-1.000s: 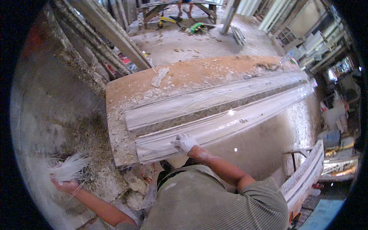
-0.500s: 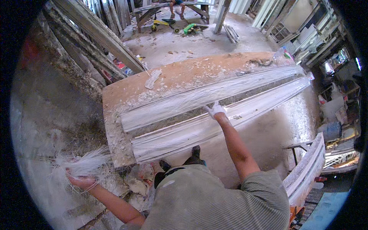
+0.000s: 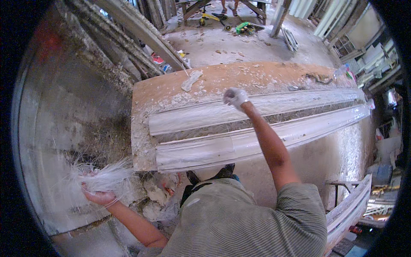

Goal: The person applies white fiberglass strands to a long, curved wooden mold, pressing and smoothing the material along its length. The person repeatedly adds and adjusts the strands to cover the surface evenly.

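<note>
Viewing remotely, I judge that loosely splayed ends could spill from the white fibre bundle [image 3: 109,179] my left hand [image 3: 99,196] grasps beside the counter [image 3: 165,85], while my right hand [image 3: 236,98], fingers curled, contents undiscernible, could smear the far white moulding strip [image 3: 188,115] if lowered.

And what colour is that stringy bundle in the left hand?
Whitish; the stringy bundle shows best in the head view.
</note>
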Action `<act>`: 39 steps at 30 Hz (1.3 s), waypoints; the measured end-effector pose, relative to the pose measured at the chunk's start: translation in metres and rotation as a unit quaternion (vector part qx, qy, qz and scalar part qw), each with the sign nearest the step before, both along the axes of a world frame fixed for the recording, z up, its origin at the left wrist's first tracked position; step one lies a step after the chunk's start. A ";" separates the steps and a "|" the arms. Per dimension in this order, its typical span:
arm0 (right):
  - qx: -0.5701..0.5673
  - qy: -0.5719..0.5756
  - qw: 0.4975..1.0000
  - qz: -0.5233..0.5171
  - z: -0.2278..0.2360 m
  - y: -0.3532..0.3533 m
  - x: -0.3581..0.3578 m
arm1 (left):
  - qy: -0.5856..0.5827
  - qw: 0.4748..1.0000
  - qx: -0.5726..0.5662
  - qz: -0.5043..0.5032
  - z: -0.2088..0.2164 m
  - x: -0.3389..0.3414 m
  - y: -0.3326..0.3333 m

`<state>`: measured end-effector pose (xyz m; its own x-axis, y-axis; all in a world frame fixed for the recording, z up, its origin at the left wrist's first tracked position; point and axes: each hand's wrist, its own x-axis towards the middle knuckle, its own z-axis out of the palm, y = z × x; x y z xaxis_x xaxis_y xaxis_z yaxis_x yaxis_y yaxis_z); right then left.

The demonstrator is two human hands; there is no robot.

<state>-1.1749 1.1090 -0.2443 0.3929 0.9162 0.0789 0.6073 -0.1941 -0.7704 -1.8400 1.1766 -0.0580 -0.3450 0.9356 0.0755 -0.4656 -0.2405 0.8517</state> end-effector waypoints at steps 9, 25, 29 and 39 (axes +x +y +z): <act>-0.162 -0.268 0.945 -0.095 0.016 -0.039 -0.027 | 0.130 0.977 0.043 0.162 -0.044 -0.043 -0.032; -0.009 -0.169 0.977 0.128 0.065 0.071 -0.209 | -0.060 0.996 -0.036 0.061 -0.041 -0.027 -0.004; -0.099 -0.420 0.844 0.318 0.005 0.104 -0.224 | -0.082 0.996 -0.025 0.024 -0.040 -0.029 0.002; -0.032 -0.186 0.879 0.439 0.012 0.149 -0.279 | -0.148 0.982 -0.084 0.078 -0.045 -0.046 0.000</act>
<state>-1.4542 1.2576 -0.2321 -0.5086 0.8609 -0.0103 0.7525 0.4387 -0.4912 -1.8857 1.1764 -0.1029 -0.4684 0.8605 -0.2003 -0.6672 -0.1958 0.7187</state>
